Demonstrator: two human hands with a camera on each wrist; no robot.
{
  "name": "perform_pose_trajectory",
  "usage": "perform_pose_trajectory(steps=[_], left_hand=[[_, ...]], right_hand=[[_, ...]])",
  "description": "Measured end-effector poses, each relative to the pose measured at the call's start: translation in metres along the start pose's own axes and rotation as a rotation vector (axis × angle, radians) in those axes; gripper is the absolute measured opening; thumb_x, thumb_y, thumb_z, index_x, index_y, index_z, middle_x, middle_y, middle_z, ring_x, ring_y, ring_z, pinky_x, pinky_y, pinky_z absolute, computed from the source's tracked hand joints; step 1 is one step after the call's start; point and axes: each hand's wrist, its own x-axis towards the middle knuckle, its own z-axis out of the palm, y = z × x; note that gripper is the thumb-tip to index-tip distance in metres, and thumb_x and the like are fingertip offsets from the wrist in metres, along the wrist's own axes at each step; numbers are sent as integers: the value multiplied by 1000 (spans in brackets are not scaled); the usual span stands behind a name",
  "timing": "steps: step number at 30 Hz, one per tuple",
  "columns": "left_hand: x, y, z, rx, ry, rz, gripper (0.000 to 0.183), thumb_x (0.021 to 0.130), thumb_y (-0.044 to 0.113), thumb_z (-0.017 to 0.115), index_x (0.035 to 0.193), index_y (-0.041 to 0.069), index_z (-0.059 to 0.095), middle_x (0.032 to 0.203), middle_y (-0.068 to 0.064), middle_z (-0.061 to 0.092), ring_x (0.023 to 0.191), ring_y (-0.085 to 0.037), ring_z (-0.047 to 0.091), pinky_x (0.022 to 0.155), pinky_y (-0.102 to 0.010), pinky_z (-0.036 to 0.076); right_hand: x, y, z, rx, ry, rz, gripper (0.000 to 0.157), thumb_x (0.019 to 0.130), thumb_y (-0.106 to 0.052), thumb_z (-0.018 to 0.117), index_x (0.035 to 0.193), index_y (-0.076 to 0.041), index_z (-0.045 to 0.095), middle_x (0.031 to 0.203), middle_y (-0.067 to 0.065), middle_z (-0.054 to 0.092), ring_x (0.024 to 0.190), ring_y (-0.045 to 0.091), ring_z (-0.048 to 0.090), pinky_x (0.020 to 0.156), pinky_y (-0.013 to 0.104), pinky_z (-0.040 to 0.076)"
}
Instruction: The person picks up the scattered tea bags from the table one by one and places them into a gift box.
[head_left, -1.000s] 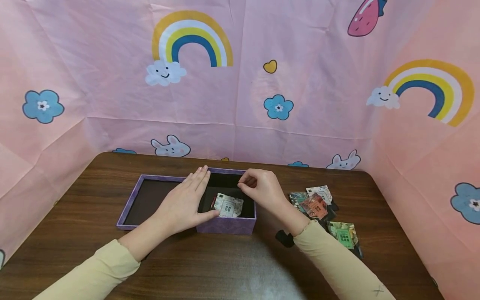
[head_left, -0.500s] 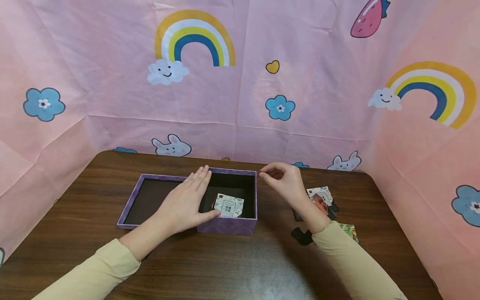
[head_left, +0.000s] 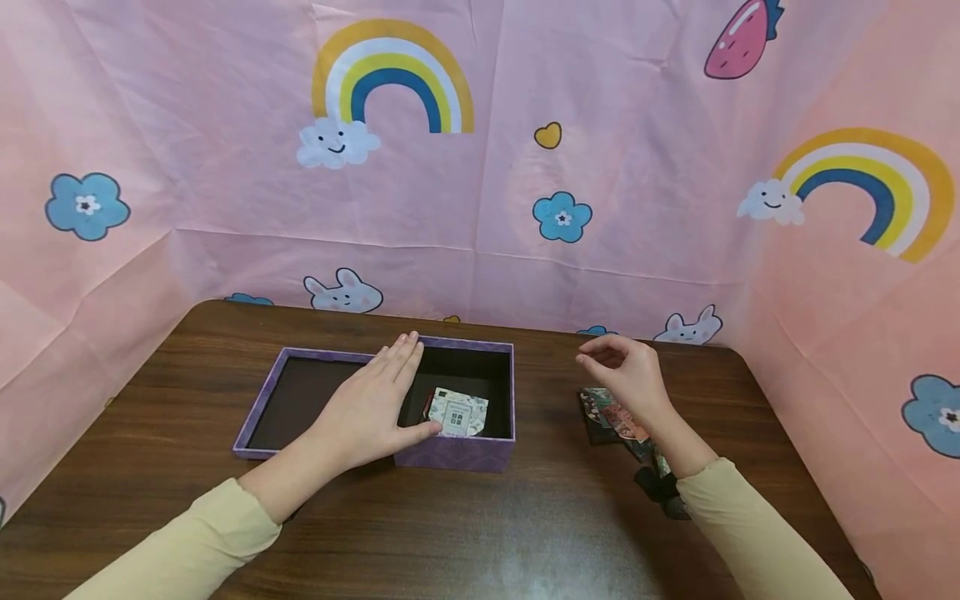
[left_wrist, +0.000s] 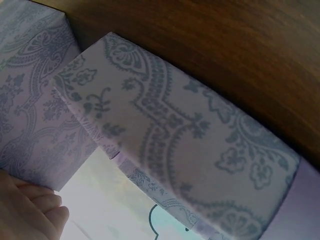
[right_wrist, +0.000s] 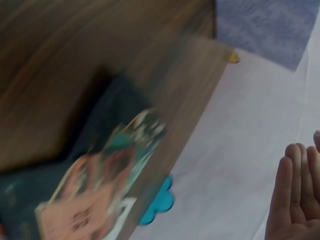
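Observation:
My left hand (head_left: pixel 367 404) lies with straight fingers along the left wall of a purple patterned box (head_left: pixel 454 455), thumb over its front rim. Inside the box a white floral tea sachet (head_left: pixel 461 412) leans, with a red edge showing behind it. My right hand (head_left: pixel 633 379), fingers loosely bent and holding nothing, hovers above a pile of tea sachets right of the box. An orange sachet (right_wrist: pixel 80 210) lies on top there, with a green-patterned sachet (head_left: pixel 592 406) beside it. My wrist and sleeve hide other sachets.
The box's shallow purple lid (head_left: pixel 296 404), dark inside, lies on the brown wooden table (head_left: pixel 420 542) left of the box. A black object (head_left: pixel 660 490) shows beside my right sleeve. Pink printed cloth (head_left: pixel 480 192) hangs behind the table and along its sides.
My right hand has moved from over the box's right side across to the sachet pile on the right. My left hand has stayed on the box.

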Motion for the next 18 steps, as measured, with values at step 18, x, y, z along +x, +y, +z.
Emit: perform_pose_trajectory(steps=[18], left_hand=[[0,0,-1,-7,-3,-5,112,93,73,63,165,-5,27,176,-22,22,165,-36,23,134,-49,27]], right_hand=[[-22,60,-46,-131,-30,134,24,95,-14,81,115,-2,78,105,19,80,82,-1,70,74,15,57]])
